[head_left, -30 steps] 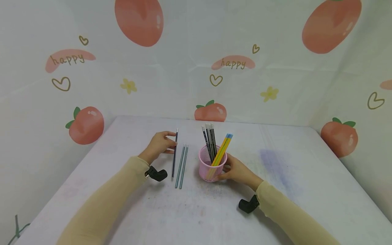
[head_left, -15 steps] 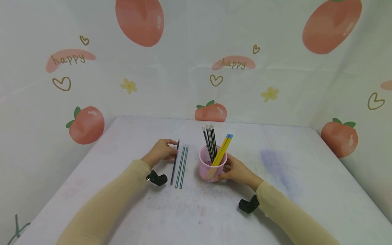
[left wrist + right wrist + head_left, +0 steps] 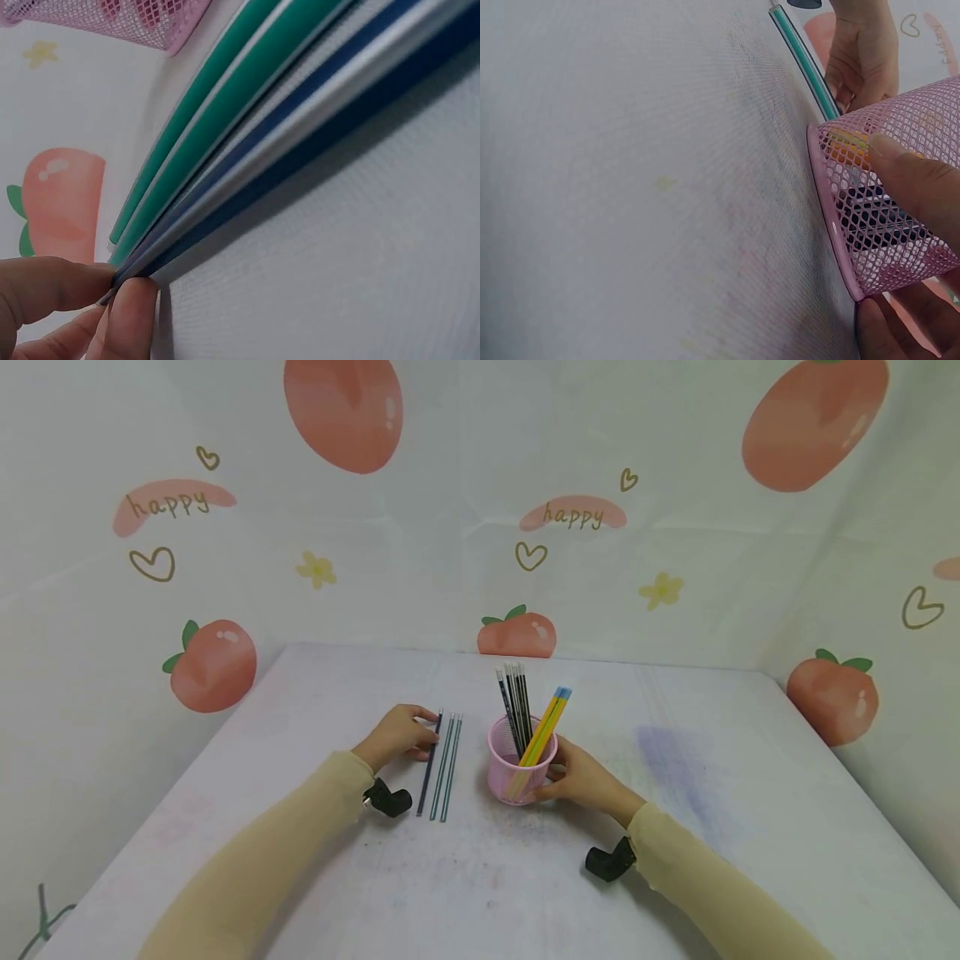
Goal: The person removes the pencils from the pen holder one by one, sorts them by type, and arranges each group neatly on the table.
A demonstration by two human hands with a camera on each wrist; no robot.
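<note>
My left hand (image 3: 401, 732) pinches a dark blue pencil (image 3: 427, 779) near its far end, between thumb and fingers. In the left wrist view a silver stripe runs along this pencil (image 3: 300, 131). Just right of it lie two green pencils (image 3: 452, 768), side by side and nearly parallel to it. My right hand (image 3: 583, 783) holds a pink mesh pen holder (image 3: 497, 779) from its right side, thumb at the front. Several black pencils (image 3: 516, 706) and some yellow pencils with blue ends (image 3: 546, 727) lean inside the upright holder.
A white, stained cloth covers the table (image 3: 480, 877), with a bluish smudge (image 3: 678, 777) right of the holder. Behind it hangs a white curtain (image 3: 420, 585) printed with peaches. A black wrist camera (image 3: 387, 798) sits on the left wrist, another (image 3: 610, 862) on the right.
My left hand has come down and nearer with the dark blue pencil, which now lies alongside the green ones. My right hand and the pen holder stay in place.
</note>
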